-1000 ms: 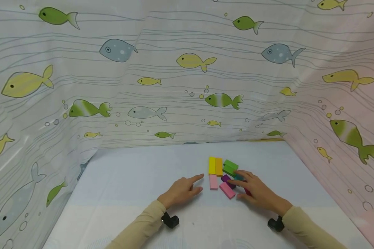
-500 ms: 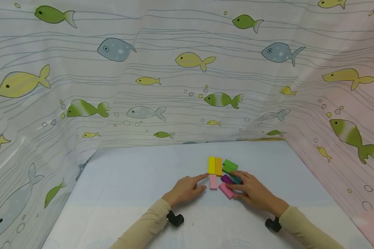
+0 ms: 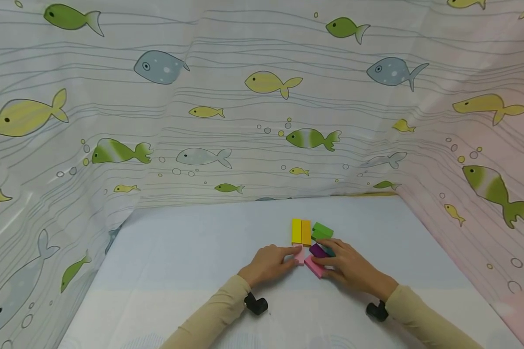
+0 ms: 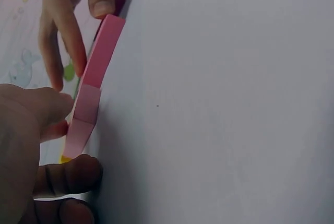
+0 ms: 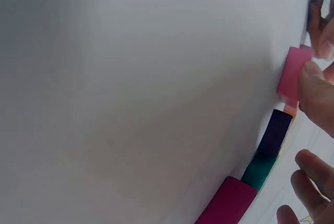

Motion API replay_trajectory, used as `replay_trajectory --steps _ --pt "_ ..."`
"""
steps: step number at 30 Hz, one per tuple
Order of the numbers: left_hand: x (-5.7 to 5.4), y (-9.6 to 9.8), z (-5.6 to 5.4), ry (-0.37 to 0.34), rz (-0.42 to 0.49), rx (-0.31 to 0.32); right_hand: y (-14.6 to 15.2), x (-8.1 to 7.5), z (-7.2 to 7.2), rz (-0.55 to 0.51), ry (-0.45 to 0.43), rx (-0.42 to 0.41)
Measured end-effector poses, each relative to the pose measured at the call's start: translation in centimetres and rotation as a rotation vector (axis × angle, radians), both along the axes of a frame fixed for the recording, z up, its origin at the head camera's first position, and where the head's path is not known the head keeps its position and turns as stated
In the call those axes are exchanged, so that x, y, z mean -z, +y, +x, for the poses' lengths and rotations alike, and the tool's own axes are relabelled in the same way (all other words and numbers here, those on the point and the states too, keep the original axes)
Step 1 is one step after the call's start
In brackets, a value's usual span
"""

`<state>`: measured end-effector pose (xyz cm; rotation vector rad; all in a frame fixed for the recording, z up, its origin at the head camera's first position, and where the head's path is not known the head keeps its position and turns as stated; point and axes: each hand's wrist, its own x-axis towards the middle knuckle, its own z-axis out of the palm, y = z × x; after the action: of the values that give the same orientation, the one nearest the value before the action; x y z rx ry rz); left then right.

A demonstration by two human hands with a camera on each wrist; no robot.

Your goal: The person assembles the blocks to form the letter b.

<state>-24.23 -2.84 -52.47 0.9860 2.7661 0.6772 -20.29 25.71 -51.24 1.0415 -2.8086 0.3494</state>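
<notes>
My left hand (image 3: 268, 264) reaches in from the left, index finger extended onto the light pink block (image 3: 300, 257) and thumb beside its near left edge. With thumb and a finger, my right hand (image 3: 353, 266) holds the darker pink block (image 3: 314, 266), whose corner comes right up to the light pink one. Under the right hand's fingers lies a purple block (image 3: 318, 250), and a teal block (image 3: 330, 251) is partly covered. In the right wrist view a crimson block (image 5: 227, 203) stands in a row with the teal and purple ones.
Yellow (image 3: 296, 231) and orange (image 3: 306, 233) blocks lie side by side just beyond the light pink block. Green blocks (image 3: 322, 230) sit to their right. Fish-print sheets (image 3: 262, 111) enclose the white tabletop (image 3: 201, 242) at back and sides.
My left hand has moved right onto the light pink block. The right hand has come left, taken hold of the darker pink block and shifted it slightly toward the light pink one.
</notes>
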Motion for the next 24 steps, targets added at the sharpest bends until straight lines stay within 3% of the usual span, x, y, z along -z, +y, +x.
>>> replay_trajectory --steps 10,24 --pt "-0.07 0.65 0.09 0.001 0.006 -0.056 0.07 -0.13 -0.34 -0.078 -0.045 -0.04" --pt "-0.17 0.74 0.26 -0.036 -0.012 -0.108 -0.09 -0.08 -0.71 -0.037 -0.138 -0.042"
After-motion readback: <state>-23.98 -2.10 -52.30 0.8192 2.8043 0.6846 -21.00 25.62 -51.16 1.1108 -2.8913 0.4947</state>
